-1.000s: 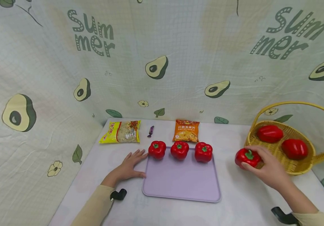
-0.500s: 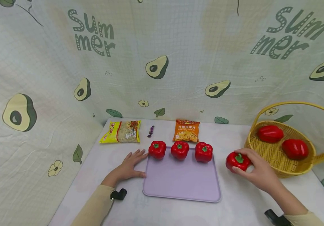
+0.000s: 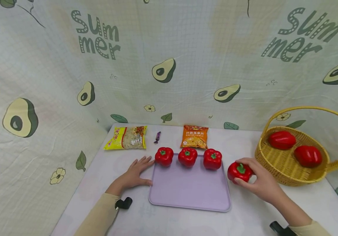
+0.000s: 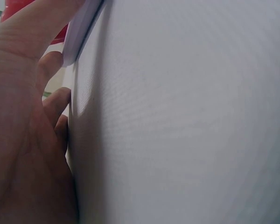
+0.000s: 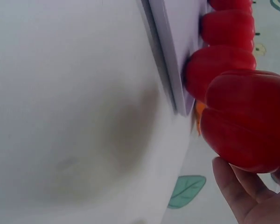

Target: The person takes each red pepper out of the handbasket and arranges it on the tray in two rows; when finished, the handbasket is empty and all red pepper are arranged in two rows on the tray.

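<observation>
My right hand (image 3: 258,183) grips a red bell pepper (image 3: 236,173) with a green stem, just off the right edge of the lilac tray (image 3: 189,193). In the right wrist view this bell pepper (image 5: 249,121) hangs above the table, its shadow beneath. Three more red bell peppers (image 3: 188,157) stand in a row along the tray's far edge. My left hand (image 3: 133,175) lies with spread fingers at the tray's left side, thumb at the rim. The left wrist view shows its fingers (image 4: 56,105) low against the table, close to the tray.
A yellow wicker basket (image 3: 278,168) with a tall handle stands at the right, holding two red peppers (image 3: 307,156). Along the back lie a yellow snack bag (image 3: 127,137), a purple-wrapped candy (image 3: 157,137) and an orange snack bag (image 3: 194,136). A printed cloth hangs behind.
My right hand has carried the bell pepper leftward, away from the basket's rim to beside the tray. My left hand has stayed in place.
</observation>
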Demonstrator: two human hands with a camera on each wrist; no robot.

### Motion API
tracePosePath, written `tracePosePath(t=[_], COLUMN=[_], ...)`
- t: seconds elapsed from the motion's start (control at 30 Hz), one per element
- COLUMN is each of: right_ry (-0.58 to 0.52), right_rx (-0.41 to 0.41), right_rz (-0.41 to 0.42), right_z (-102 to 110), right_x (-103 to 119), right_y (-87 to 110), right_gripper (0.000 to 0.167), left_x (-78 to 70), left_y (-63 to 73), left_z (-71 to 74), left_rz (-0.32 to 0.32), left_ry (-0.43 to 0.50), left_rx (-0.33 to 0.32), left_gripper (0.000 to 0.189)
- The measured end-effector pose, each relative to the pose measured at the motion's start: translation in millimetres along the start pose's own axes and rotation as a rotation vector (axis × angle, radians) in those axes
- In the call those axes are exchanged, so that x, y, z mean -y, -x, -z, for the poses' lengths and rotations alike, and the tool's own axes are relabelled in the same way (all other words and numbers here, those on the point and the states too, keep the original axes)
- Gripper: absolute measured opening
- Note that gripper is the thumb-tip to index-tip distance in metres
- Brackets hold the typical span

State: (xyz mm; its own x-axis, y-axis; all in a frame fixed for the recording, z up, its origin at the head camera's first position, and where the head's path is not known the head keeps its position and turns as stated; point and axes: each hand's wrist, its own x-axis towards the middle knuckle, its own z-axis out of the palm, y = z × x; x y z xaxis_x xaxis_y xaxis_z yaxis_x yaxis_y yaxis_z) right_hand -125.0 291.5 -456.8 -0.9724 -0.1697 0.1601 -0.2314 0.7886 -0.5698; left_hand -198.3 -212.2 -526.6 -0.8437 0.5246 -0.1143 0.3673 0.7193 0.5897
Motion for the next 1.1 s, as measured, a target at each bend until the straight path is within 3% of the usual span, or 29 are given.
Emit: tracePosePath(t=[1.1], right_ry=[-0.15], right_rx=[0.125], right_rz=[0.116], right_z=[-53], right_x=[50], right_y=[-8.3], right_gripper=[0.059], left_x=[-1.0], left_y=[1.5], left_z=[1.4], left_rz=[0.005], left_ry=[0.002], left_rx=[0.008], left_gripper=[0.095])
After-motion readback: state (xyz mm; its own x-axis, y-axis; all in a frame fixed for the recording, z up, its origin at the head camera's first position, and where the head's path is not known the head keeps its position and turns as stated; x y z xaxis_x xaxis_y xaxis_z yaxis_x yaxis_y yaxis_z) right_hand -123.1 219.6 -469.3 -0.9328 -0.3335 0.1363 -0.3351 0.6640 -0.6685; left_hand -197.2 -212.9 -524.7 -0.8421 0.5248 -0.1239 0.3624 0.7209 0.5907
